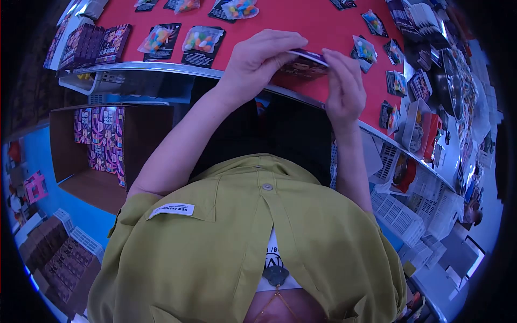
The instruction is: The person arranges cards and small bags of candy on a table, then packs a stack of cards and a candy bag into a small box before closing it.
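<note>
A dark purple printed box [301, 68] is held up over the near edge of the red table [280, 16]. My left hand [257, 56] grips its left end, fingers over the top and thumb beneath. At its right end, my right hand [346, 86] holds it with bent fingers. Clear bags of colourful pieces lie on dark cards to the left, one bag [202, 39] nearest my left hand. Another such bag [365, 48] lies just right of my right hand.
Purple boxes [112, 44] stand at the table's left end. Below them is an open carton [86, 185] partly filled with printed boxes. On the right are a white tray [413, 121], a red container [431, 134], a metal bowl [451, 83] and white baskets [398, 212].
</note>
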Tool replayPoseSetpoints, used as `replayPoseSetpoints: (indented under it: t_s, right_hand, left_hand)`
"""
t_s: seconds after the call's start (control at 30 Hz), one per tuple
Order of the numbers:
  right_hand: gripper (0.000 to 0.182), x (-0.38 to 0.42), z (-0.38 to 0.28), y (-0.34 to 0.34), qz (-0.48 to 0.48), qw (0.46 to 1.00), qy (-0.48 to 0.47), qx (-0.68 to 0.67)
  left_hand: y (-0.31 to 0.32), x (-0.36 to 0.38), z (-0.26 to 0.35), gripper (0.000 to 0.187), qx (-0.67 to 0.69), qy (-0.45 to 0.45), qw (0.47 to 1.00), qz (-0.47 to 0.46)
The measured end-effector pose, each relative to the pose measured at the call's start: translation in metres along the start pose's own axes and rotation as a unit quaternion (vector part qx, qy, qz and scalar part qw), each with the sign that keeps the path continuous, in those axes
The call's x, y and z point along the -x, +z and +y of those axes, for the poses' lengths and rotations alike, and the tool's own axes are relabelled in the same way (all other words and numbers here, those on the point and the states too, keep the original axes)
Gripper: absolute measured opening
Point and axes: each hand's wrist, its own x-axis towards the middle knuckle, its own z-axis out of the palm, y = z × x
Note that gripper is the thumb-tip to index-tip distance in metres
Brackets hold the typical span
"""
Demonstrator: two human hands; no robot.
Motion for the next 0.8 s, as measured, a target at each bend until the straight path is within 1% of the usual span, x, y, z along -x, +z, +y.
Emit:
replayPoseSetpoints:
  t_s: [0.03, 0.07, 0.1, 0.13, 0.17, 0.2, 0.23, 0.27, 0.3, 0.33, 0.37, 0.4, 0.43, 0.47, 0.5, 0.53, 0.6, 0.63, 0.67, 0.7, 0.73, 0.77, 0.8]
  right_hand:
    - [0.025, 0.005, 0.006, -0.002, -0.011, 0.99, -0.084, 0.116]
    - [0.026, 0.005, 0.006, -0.001, -0.021, 0.959, -0.166, 0.228]
    - [0.026, 0.007, 0.004, -0.002, -0.022, 0.96, -0.164, 0.227]
    - [0.026, 0.009, -0.002, -0.004, -0.024, 0.956, -0.162, 0.244]
    - [0.026, 0.007, -0.007, -0.006, -0.025, 0.951, -0.161, 0.262]
    - [0.026, 0.005, -0.008, -0.007, -0.025, 0.951, -0.161, 0.264]
    - [0.023, 0.002, -0.009, -0.007, -0.019, 0.961, -0.142, 0.235]
    - [0.021, -0.002, -0.009, -0.007, -0.013, 0.971, -0.123, 0.205]
    - [0.021, -0.005, -0.011, -0.007, -0.012, 0.971, -0.126, 0.205]
    - [0.018, -0.007, -0.013, -0.008, -0.015, 0.981, -0.105, 0.165]
    - [0.016, -0.007, -0.014, -0.008, -0.018, 0.989, -0.082, 0.126]
    - [0.016, -0.007, -0.014, -0.006, -0.018, 0.989, -0.081, 0.125]
    - [0.016, -0.007, -0.013, -0.004, -0.005, 0.997, -0.043, 0.07]
    - [0.016, -0.007, -0.012, -0.003, 0.009, 1.0, -0.006, 0.015]
    - [0.016, -0.006, -0.011, -0.003, 0.011, 1.0, -0.007, 0.016]
    - [0.017, -0.005, -0.01, -0.003, 0.008, 1.0, -0.006, 0.013]
    - [0.018, -0.001, -0.009, -0.002, 0.004, 1.0, -0.005, 0.009]
    - [0.02, 0.001, -0.008, -0.003, 0.001, 0.998, -0.026, 0.049]
    - [0.021, 0.003, -0.008, -0.005, -0.001, 0.995, -0.048, 0.089]
    - [0.021, 0.004, -0.01, -0.007, -0.002, 0.995, -0.049, 0.086]
    - [0.022, 0.005, -0.013, -0.01, -0.024, 0.987, -0.071, 0.14]
    - [0.023, 0.005, -0.016, -0.011, -0.044, 0.976, -0.097, 0.19]
    - [0.023, 0.006, -0.016, -0.01, -0.042, 0.978, -0.107, 0.176]
  left_hand:
    - [-0.005, 0.001, -0.005, 0.023, 0.0, -0.001, 1.0, 0.001]
    - [-0.011, 0.0, -0.006, 0.026, -0.086, 0.075, 0.993, -0.044]
    - [-0.015, 0.001, -0.006, 0.029, -0.17, 0.15, 0.97, -0.089]
    - [-0.016, 0.001, -0.004, 0.029, -0.17, 0.148, 0.97, -0.09]
    - [-0.017, 0.0, 0.0, 0.03, -0.165, 0.127, 0.973, -0.101]
    - [-0.016, -0.001, 0.004, 0.032, -0.159, 0.108, 0.975, -0.113]
    - [-0.016, -0.004, 0.007, 0.032, -0.159, 0.11, 0.975, -0.112]
    - [-0.016, -0.007, 0.01, 0.028, -0.137, 0.074, 0.981, -0.117]
    - [-0.017, -0.009, 0.012, 0.024, -0.116, 0.035, 0.985, -0.122]
    - [-0.017, -0.012, 0.013, 0.024, -0.118, 0.035, 0.985, -0.121]
    - [-0.015, -0.014, 0.013, 0.019, -0.115, 0.036, 0.986, -0.113]
    - [-0.014, -0.015, 0.013, 0.015, -0.11, 0.037, 0.988, -0.106]
    - [-0.014, -0.015, 0.012, 0.015, -0.11, 0.036, 0.988, -0.107]
    - [-0.014, -0.015, 0.011, 0.014, -0.069, 0.016, 0.992, -0.1]
    - [-0.014, -0.015, 0.01, 0.013, -0.029, -0.003, 0.995, -0.093]
    - [-0.013, -0.014, 0.01, 0.013, -0.029, -0.001, 0.995, -0.093]
    - [-0.011, -0.007, 0.009, 0.016, 0.038, -0.035, 0.995, -0.085]
    - [-0.013, -0.004, 0.006, 0.016, 0.037, -0.036, 0.995, -0.083]
    - [-0.016, -0.002, 0.001, 0.02, -0.076, 0.062, 0.991, -0.093]
    - [-0.019, 0.001, -0.002, 0.024, -0.187, 0.158, 0.964, -0.102]
    - [-0.018, 0.004, -0.003, 0.024, -0.193, 0.157, 0.963, -0.101]
    - [-0.018, 0.005, 0.0, 0.029, -0.212, 0.169, 0.957, -0.104]
    - [-0.018, 0.005, 0.002, 0.033, -0.237, 0.181, 0.949, -0.106]
